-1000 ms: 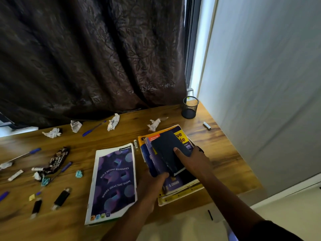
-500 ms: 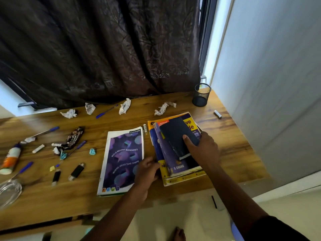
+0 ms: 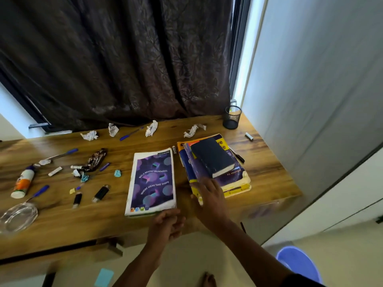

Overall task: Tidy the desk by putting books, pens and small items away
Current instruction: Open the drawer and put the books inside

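Note:
A stack of books (image 3: pixel 232 179) lies at the desk's right, a small dark blue book (image 3: pixel 212 155) on top. My right hand (image 3: pixel 209 198) rests at the stack's near left corner, fingers spread and touching the edge. A purple notebook (image 3: pixel 152 181) lies flat left of the stack. My left hand (image 3: pixel 167 224) hovers at the notebook's near right corner with loosely curled fingers, holding nothing. Blue pens (image 3: pixel 130 134) (image 3: pixel 62 154) (image 3: pixel 40 191), crumpled papers (image 3: pixel 151 128) and USB sticks (image 3: pixel 100 192) are scattered over the wooden desk (image 3: pixel 269 179).
A black mesh pen cup (image 3: pixel 232 117) stands at the back right corner. A glue bottle (image 3: pixel 22 181), a glass dish (image 3: pixel 18 217) and a snack wrapper (image 3: pixel 96 160) lie at the left. A dark curtain hangs behind; a grey wall runs along the right.
My right hand left the top of the dark book and slid to the stack's near left corner. My left hand drew back toward the desk's front edge. The camera pulled back.

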